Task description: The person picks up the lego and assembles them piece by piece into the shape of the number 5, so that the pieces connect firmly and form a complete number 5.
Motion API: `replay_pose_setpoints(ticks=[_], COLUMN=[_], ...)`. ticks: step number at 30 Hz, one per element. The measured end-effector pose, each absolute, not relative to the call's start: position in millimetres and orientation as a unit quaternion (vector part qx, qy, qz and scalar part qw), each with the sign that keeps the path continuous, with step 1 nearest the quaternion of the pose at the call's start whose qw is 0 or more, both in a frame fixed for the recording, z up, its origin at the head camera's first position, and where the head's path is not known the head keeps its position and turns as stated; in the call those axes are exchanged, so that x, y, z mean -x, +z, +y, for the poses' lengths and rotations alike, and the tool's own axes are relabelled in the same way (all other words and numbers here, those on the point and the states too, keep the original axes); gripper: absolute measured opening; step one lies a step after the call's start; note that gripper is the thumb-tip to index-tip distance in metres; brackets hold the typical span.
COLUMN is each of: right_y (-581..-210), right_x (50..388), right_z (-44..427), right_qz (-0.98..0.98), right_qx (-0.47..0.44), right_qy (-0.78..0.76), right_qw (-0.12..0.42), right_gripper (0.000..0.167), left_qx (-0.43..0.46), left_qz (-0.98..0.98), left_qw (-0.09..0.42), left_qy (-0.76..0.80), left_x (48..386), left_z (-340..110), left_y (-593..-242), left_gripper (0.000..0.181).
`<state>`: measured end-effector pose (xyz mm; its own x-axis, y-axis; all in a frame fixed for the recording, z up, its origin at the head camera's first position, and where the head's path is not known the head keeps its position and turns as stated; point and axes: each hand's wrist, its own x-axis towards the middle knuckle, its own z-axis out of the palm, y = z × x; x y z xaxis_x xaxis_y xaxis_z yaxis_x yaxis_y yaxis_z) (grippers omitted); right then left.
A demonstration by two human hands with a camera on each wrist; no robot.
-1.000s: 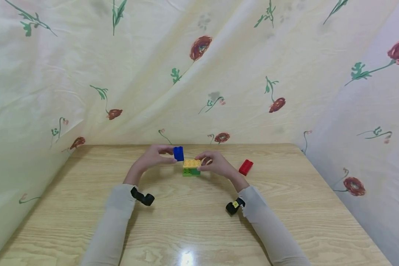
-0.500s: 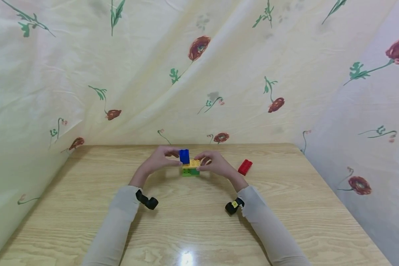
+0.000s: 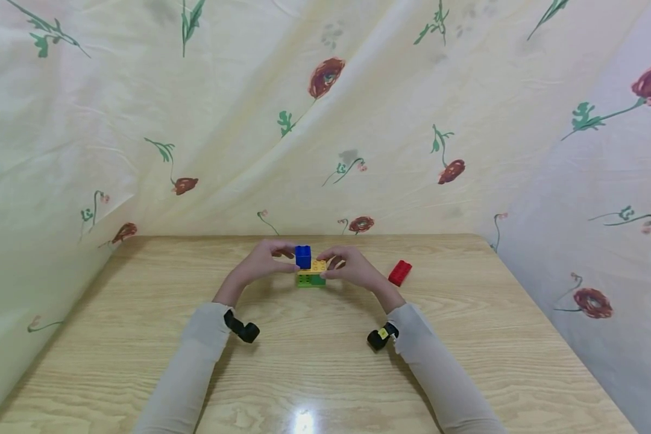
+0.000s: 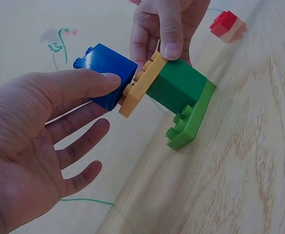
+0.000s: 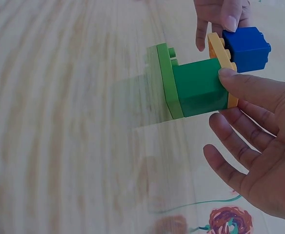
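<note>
A small stack stands on the table: a light green plate (image 4: pixel 193 122) at the bottom, a dark green block (image 5: pixel 200 87) on its right part, and a yellow plate (image 3: pixel 319 267) on top. The left hand (image 3: pixel 260 263) pinches a blue block (image 4: pixel 106 70) between thumb and fingers, at the left end of the yellow plate's studs. Whether the blue block is fully seated cannot be told. From the right side, the right hand (image 3: pixel 352 269) grips the yellow plate and the top of the dark green block with thumb and fingertips.
A red block (image 3: pixel 400 273) lies on the wooden table (image 3: pixel 314 361), to the right of the right hand. Behind the table hangs a cream cloth (image 3: pixel 222 120) with a flower print, which also rises along both sides.
The left hand has moved right and slightly down, bringing the blue block from beside the stack onto the yellow plate's left end. The right hand has stayed at the stack.
</note>
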<state>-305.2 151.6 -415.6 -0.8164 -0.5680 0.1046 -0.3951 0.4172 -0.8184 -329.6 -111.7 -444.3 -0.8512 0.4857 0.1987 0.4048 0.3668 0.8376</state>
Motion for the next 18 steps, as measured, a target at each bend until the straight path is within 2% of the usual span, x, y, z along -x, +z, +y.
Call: replay_pose_setpoints(ticks=[6,18], right_y=[-415.5,-415.4], right_x=[305.5,305.7], right_z=[151.6,151.7], right_qz=[0.837,0.837], right_qx=[0.285,0.285], right_qy=[-0.457,-0.457], right_qw=[0.096,0.096], right_gripper=[0.035,0.036], left_qx=[-0.264,-0.265], left_qz=[0.831,0.832], left_qw=[0.044,0.05], left_qy=[0.487,0.484], left_x=[327.5,298.2], left_z=[-108.4,-103.3], left_y=[-442.4,-408.8], left_gripper=[0.046,0.042])
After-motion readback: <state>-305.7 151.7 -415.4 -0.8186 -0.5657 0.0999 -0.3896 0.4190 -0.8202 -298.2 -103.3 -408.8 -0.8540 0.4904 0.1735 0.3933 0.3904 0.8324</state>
